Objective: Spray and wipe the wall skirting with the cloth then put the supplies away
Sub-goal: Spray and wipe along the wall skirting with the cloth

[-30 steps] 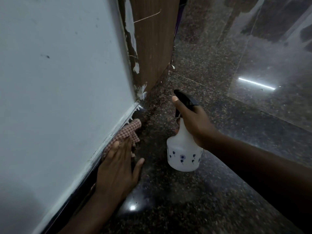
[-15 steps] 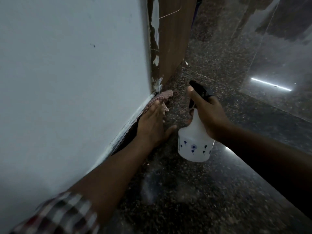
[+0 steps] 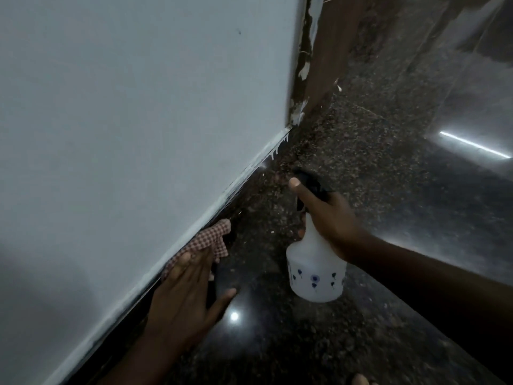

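The left hand (image 3: 184,295) lies flat with its fingers spread and stretched forward, pressing a red-and-white checked cloth (image 3: 206,244) against the dark skirting (image 3: 244,187) at the foot of the pale wall (image 3: 125,120). The cloth sits low on the skirting where it meets the floor, its far end sticking out beyond the fingertips; the thumb points out over the speckled dark stone floor (image 3: 361,162). The right hand (image 3: 329,218) is clenched around the neck of a white spray bottle (image 3: 316,270) printed with small blue flowers, the thumb resting on its black spray head (image 3: 312,182). The bottle stands upright just to the right of the cloth, apart from it; whether its base touches the floor is unclear. Farther along, the wall ends at a brown wooden frame (image 3: 327,51) with flaking white paint.
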